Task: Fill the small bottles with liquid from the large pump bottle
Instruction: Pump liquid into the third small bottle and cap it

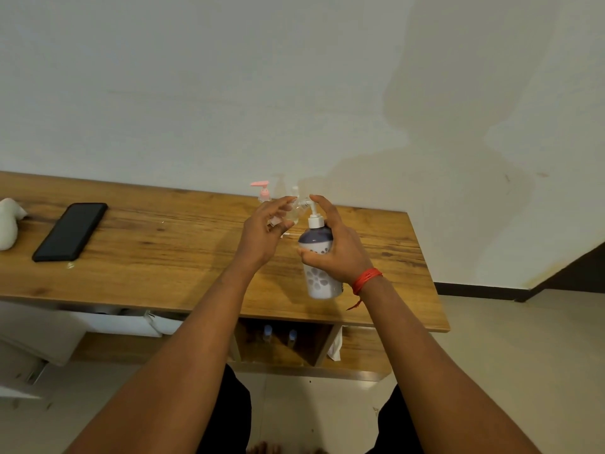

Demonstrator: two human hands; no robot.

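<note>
My right hand grips the large pump bottle, white with a dark top and flower prints, lifted and tilted above the wooden table. Its forefinger lies on the white pump head. My left hand holds a small clear bottle right at the pump's spout; my fingers hide most of it. Behind, near the wall, stands a small bottle with a pink pump, and another clear small bottle is faintly visible beside it.
A black phone lies flat on the table's left part, and a white object sits at the far left edge. Under the table, a shelf compartment holds two bottles with blue caps. The table's right edge is close to my right arm.
</note>
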